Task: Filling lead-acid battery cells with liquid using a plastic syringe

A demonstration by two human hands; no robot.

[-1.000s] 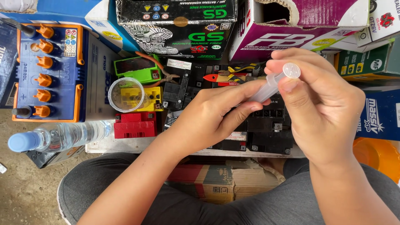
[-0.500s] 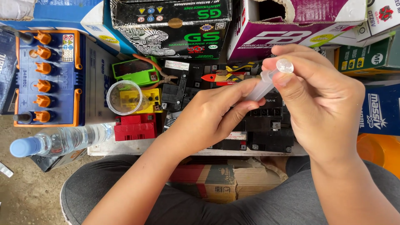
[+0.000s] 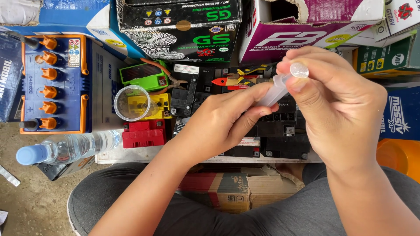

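Both hands hold a clear plastic syringe (image 3: 277, 88) above a cluster of small black batteries (image 3: 280, 133). My left hand (image 3: 223, 120) grips the syringe barrel between thumb and fingers. My right hand (image 3: 339, 102) pinches the round plunger end at the top. The syringe tip is hidden behind my left fingers. Red-handled pliers (image 3: 238, 80) lie just beyond my left fingertips.
A clear cup (image 3: 131, 102) sits on a yellow battery (image 3: 158, 105), with green (image 3: 142, 74) and red (image 3: 142, 135) batteries beside it. A blue battery with orange caps (image 3: 52, 83) is left. A water bottle (image 3: 65, 147) lies flat. Cardboard boxes (image 3: 183, 26) line the back. An orange container (image 3: 400, 157) sits right.
The hands and syringe have stayed almost in place; the plunger end sits slightly lower in my right fingers. The view has shifted a little, moving the surroundings.
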